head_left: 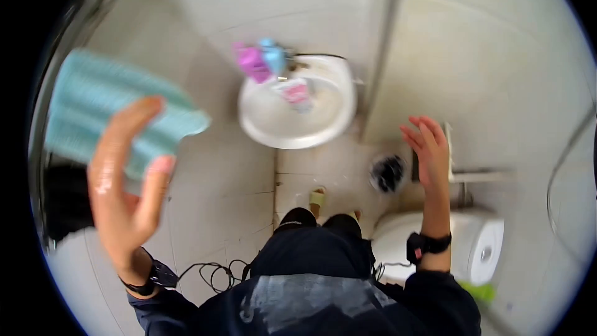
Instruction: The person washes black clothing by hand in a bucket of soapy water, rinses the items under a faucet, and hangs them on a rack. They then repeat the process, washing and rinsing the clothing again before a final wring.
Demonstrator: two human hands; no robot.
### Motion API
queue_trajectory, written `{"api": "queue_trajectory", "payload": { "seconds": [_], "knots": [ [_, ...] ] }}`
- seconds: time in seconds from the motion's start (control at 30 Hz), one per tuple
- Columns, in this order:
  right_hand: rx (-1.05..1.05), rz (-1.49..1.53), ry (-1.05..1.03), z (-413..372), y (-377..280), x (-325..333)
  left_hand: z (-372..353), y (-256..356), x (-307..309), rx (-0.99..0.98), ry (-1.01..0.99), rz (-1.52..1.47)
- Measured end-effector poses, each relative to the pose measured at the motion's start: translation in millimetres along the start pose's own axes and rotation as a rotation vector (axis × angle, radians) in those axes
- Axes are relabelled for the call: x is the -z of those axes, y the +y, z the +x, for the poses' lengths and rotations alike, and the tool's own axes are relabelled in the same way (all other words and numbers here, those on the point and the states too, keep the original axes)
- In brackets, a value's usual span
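My left hand [124, 174] is raised at the left, its thumb and fingers spread apart in a curve and its skin looking wet. Behind it a light teal towel [93, 99] hangs from a metal rail [53, 50]; the hand overlaps the towel in this view, fingertips right in front of the cloth. On the other side, my right hand [429, 149] is held up with loosely bent, parted fingers and nothing in it. Both wrists wear black straps.
A white washbasin [298, 140] holds a pink-and-white packet [296, 93]; pink [254, 63] and blue [272, 56] bottles stand at its back edge. A black-lined bin [388, 174] and white toilet [488, 246] are at right. Black cloth [65, 199] hangs at far left.
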State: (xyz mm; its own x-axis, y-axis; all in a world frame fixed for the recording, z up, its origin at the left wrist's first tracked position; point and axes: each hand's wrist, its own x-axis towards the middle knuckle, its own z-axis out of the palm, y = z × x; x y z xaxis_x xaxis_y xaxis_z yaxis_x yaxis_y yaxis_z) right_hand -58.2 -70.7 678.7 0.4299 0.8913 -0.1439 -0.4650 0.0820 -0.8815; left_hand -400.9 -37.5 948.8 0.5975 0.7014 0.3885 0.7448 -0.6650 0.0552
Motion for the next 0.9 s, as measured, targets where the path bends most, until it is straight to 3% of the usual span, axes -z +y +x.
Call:
{"api": "queue_trajectory", "payload": {
  "seconds": [0.13, 0.23, 0.27, 0.37, 0.4, 0.47, 0.6, 0.67, 0.7, 0.77, 0.9],
  "knots": [
    [0.006, 0.055, 0.237, -30.5, -18.7, 70.9, 31.6, 48.8, -80.4, -0.085, -0.287, -0.301],
    [-0.087, 0.116, 0.416, -9.8, 18.2, 117.2, 63.2, 76.2, -168.2, 0.152, -0.679, -0.747],
    [-0.089, 0.126, 0.46, -9.8, 33.7, 141.6, 67.5, 87.1, -210.0, 0.135, -0.812, -0.823],
    [-0.211, 0.213, 0.655, -22.0, 75.1, 199.0, 60.0, 136.2, -321.1, 0.34, -0.991, -1.25],
    [-0.217, 0.219, 0.69, -31.5, 88.6, 205.7, 49.7, 142.8, -346.9, 0.331, -1.029, -1.251],
    [-0.215, 0.304, 0.79, -35.4, 128.6, 228.7, 34.1, 155.4, -415.8, 0.683, -1.1, -1.413],
    [-0.263, 0.316, 1.026, -51.4, 209.9, 255.1, -20.7, 162.5, -537.5, 0.867, -1.132, -1.541],
    [-0.323, 0.38, 1.083, -49.3, 252.4, 264.5, -52.2, 161.7, -592.6, 1.14, -1.169, -1.56],
    [-0.324, 0.438, 1.122, -48.3, 278.3, 266.8, -71.0, 158.8, -623.8, 1.148, -1.204, -1.545],
    [-0.332, 0.535, 1.132, -44.7, 329.4, 271.5, -107.3, 150.6, -676.2, 1.357, -1.099, -1.641],
    [-0.447, 0.593, 1.073, -29.6, 408.0, 278.1, -145.3, 149.2, -762.5, 1.392, -1.128, -1.507]
  ]
}}
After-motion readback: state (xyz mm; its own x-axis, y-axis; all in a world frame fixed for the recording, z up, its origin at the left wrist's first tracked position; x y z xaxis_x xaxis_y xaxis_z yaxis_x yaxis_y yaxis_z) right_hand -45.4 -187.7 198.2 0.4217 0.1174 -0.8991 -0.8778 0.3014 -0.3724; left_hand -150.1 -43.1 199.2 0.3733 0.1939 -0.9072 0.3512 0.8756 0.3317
